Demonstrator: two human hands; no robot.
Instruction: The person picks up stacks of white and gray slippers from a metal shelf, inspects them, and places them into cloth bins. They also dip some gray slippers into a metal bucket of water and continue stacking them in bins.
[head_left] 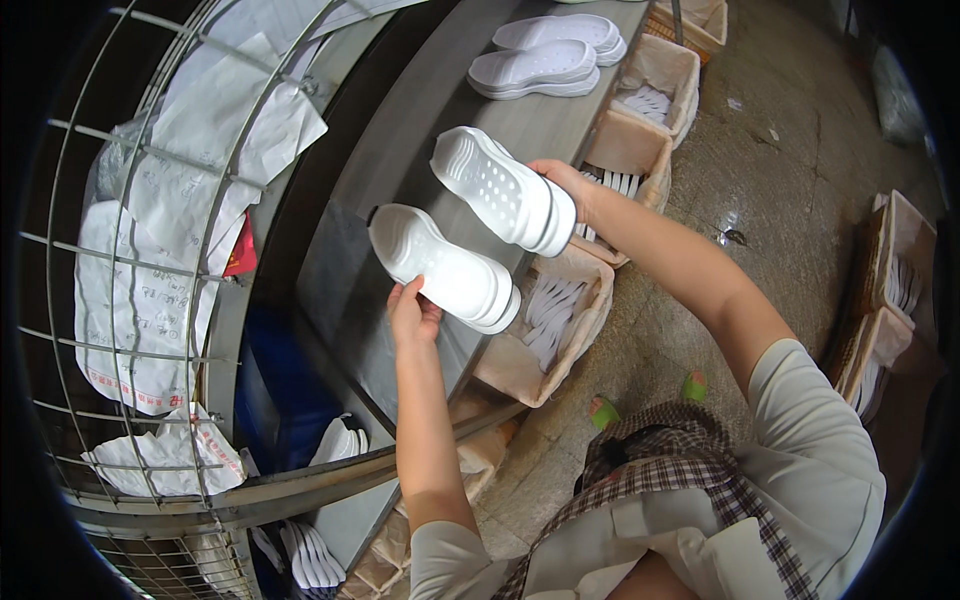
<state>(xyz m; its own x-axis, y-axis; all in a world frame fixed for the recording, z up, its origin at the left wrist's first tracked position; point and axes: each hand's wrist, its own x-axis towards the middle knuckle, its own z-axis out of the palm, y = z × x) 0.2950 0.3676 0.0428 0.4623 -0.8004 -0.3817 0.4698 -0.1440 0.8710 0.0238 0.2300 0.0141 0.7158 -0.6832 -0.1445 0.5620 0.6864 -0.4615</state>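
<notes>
My left hand [412, 315] is closed on a small stack of white shoe soles [436, 265], the thumb lying on the upper face. Beside it, a second stack of white soles [490, 185] is gripped at its right side by my right hand [563, 180]; most of those fingers are hidden behind the soles. The right-hand stack shows rows of small round dimples, while the left one looks smoother. Both stacks are tilted and side by side over the long grey work surface [405, 150]. Farther along that surface lie more stacked white soles [535, 70].
Cloth-lined baskets [600, 290] holding white pieces stand along the right edge of the work surface. More lined baskets [885, 335] are at the far right. A wire grid [130, 240] with papers behind it rises at left. A blue bin [280, 390] sits below.
</notes>
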